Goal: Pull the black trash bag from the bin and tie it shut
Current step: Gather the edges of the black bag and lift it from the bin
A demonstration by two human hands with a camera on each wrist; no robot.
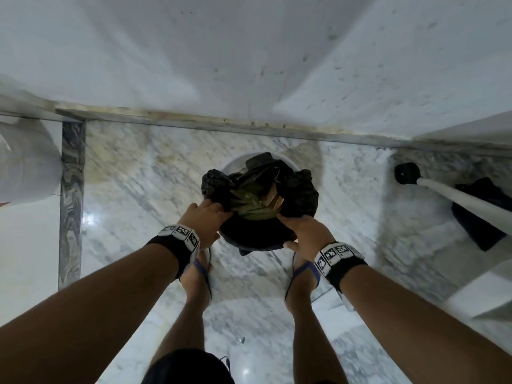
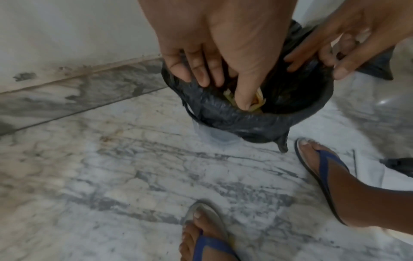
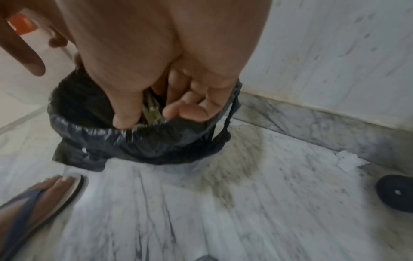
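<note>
The black trash bag (image 1: 302,195) lines a small pale bin (image 1: 235,162) on the marble floor, its rim folded down over the bin's edge. Green leafy and yellowish waste (image 1: 255,209) fills it. My left hand (image 1: 206,214) grips the near left rim; in the left wrist view the left hand (image 2: 221,88) has its thumb inside the bag (image 2: 234,120) and its fingers curled over the rim. My right hand (image 1: 300,231) pinches the near right rim, thumb and fingers curled over the bag (image 3: 134,141) in the right wrist view. The bin's lower wall (image 2: 214,136) shows below the plastic.
A wall and grey skirting (image 1: 194,120) run just behind the bin. A white pole with a black round foot (image 1: 407,173) and a dark cloth (image 1: 482,217) lie to the right. My feet in blue flip-flops (image 1: 199,270) stand close in front. A white object (image 1: 25,167) sits far left.
</note>
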